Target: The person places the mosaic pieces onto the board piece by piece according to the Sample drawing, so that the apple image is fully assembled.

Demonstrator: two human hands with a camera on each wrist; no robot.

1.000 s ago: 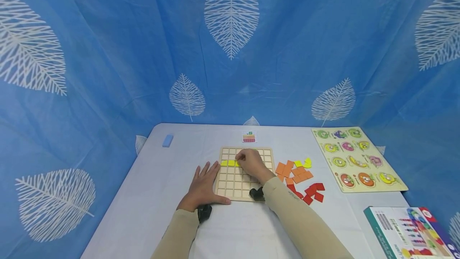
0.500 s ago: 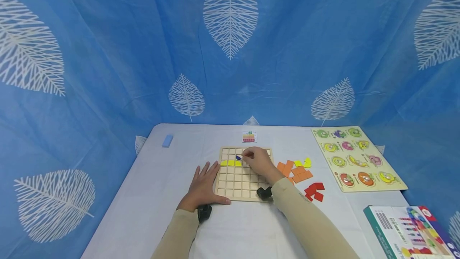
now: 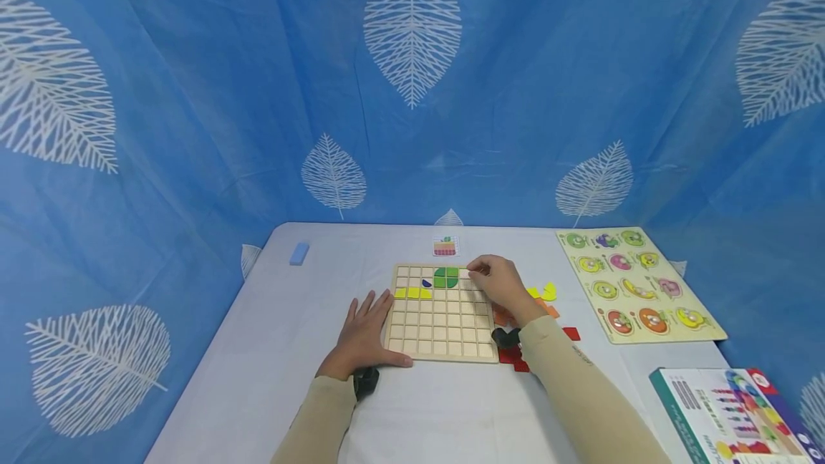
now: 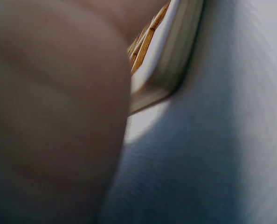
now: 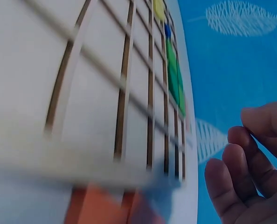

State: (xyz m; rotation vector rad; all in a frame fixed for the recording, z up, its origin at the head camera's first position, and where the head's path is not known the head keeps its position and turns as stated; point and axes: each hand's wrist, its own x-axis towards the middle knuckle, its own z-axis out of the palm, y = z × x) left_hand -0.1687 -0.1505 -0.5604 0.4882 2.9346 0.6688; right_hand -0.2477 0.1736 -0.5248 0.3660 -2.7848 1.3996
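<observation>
A wooden grid board (image 3: 438, 328) lies on the table. Along one of its rows sit yellow tiles (image 3: 412, 293), with a small dark blue piece (image 3: 427, 283) just above their right end. Green pieces (image 3: 446, 278), some with rounded corners, form a cluster near the board's top edge. My left hand (image 3: 366, 331) rests at the board's left side, fingers spread, thumb by the lower left corner. Over the upper right corner is my right hand (image 3: 503, 283); in the right wrist view its fingers (image 5: 234, 163) are loosely bent and hold nothing visible.
Orange tiles (image 3: 505, 319), red tiles (image 3: 509, 354) and yellow pieces (image 3: 548, 291) lie right of the board, partly behind the right arm. A picture card (image 3: 445, 246) is beyond it, a blue block (image 3: 299, 253) far left. A fruit puzzle (image 3: 634, 285) and a box (image 3: 728, 414) stand right.
My right hand has moved right from the yellow row to the board's upper right corner, uncovering the blue piece and the green pieces. The left hand has stayed put.
</observation>
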